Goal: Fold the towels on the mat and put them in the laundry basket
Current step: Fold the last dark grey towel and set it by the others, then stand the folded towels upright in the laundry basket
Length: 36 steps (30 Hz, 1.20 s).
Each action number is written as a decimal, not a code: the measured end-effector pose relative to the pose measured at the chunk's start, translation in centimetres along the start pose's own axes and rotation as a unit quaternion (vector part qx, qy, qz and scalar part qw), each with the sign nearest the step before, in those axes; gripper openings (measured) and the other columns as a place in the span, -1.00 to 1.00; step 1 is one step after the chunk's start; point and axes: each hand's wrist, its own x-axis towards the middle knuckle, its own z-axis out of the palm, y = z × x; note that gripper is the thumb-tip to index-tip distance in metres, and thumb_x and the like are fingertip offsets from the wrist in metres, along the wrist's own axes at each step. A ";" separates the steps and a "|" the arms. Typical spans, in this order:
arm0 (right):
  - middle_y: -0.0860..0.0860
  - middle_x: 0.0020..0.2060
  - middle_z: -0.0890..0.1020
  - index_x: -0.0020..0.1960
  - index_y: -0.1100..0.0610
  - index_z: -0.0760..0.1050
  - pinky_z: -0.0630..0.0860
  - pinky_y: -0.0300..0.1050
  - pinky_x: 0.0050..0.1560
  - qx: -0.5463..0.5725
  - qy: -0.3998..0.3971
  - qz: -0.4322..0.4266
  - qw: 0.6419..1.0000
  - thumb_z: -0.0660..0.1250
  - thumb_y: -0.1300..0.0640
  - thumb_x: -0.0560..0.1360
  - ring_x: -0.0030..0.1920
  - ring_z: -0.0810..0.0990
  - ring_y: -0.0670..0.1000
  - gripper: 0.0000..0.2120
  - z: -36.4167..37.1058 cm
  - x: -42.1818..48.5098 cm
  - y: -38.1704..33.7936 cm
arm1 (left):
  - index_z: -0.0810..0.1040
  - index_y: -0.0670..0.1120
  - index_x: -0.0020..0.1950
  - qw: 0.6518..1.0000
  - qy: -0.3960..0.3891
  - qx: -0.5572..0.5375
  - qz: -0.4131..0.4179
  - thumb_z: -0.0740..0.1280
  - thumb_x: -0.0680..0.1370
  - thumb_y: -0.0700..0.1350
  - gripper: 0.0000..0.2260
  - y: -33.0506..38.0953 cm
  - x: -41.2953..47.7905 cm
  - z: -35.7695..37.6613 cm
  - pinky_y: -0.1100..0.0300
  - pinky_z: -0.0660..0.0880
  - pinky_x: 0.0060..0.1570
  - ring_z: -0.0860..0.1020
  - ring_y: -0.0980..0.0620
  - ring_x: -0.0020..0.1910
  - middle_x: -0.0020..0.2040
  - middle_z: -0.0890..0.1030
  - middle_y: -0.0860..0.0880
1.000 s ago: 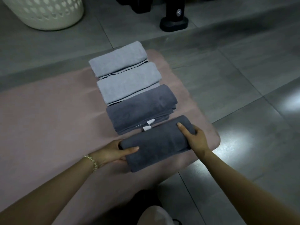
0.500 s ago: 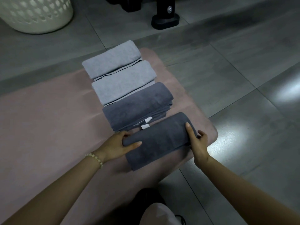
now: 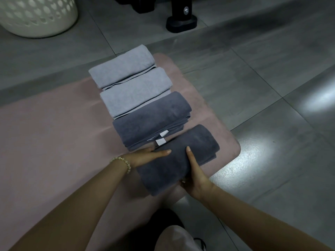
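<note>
At the pink rubbery mat's (image 3: 45, 133) near corner, my left hand (image 3: 145, 157) and right hand (image 3: 196, 177) grip the folded dark grey towel (image 3: 172, 168), thumbs on top; long axis near-left to far-right.

Grey tiled floor (image 3: 272, 60), black stand base (image 3: 181, 23)

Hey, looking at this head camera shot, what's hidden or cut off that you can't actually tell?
Head view throughout.
The laundry basket: cropped by the top and left edges, contents unseen.
Fingers of the right hand and left hand: mostly hidden by the nearest dark towel.
Print on the white tags: too small to read.
Upper part of the black stand: cut off by the top edge.
</note>
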 end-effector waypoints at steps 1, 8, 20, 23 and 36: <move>0.06 0.02 0.69 0.21 0.15 0.52 0.53 -0.07 0.13 0.009 -0.001 0.009 1.000 0.38 -0.27 0.33 0.08 0.63 0.02 -0.38 0.1 -0.3 0.1 | 0.48 0.08 0.29 0.999 -0.035 -0.017 -0.012 0.34 0.47 0.23 -0.56 0.1 -0.1 0.2 0.35 0.35 0.27 0.51 0.31 0.17 0.18 0.57 0.22; 0.14 -0.02 0.69 0.14 0.21 0.55 0.53 -0.05 0.00 0.028 -0.018 0.032 0.999 0.32 -0.34 0.33 -0.01 0.67 0.06 -0.33 -0.1 -3.0 -0.7 | 0.34 0.09 0.43 0.990 -0.043 -0.125 0.054 0.33 0.54 0.05 -0.53 0.8 -1.4 2.8 0.31 0.24 0.33 0.38 0.19 0.37 0.38 0.43 0.14; 0.08 0.14 0.64 0.31 0.09 0.47 0.54 0.03 0.16 -0.087 -0.153 -0.214 0.961 0.32 -0.17 0.43 0.14 0.62 0.08 -0.47 10.0 -8.7 -6.0 | 0.47 -0.04 0.31 0.951 -0.035 -0.252 0.178 0.51 0.27 0.11 -0.35 4.5 -9.9 -3.5 0.19 0.46 0.23 0.54 0.07 0.22 0.22 0.60 0.02; 0.07 0.15 0.63 0.34 0.08 0.43 0.58 -0.05 0.09 -0.102 -0.203 -0.202 0.953 0.38 -0.17 0.33 0.14 0.62 0.06 -0.36 13.2 -8.6 -6.0 | 0.47 -0.05 0.28 0.939 -0.001 -0.262 0.221 0.46 0.30 0.02 -0.44 4.0 -12.2 -5.9 0.26 0.52 0.09 0.57 0.09 0.17 0.17 0.62 0.02; 0.11 0.10 0.65 0.25 0.16 0.52 0.54 0.00 0.14 -0.222 -0.279 -0.013 0.934 0.34 -0.02 0.48 0.12 0.63 0.09 -0.60 27.3 -0.9 1.4 | 0.25 0.08 0.45 0.943 0.138 -0.283 0.112 0.43 0.37 0.24 -0.28 -8.7 -15.8 -17.8 0.04 0.35 0.37 0.50 0.10 0.27 0.31 0.52 0.08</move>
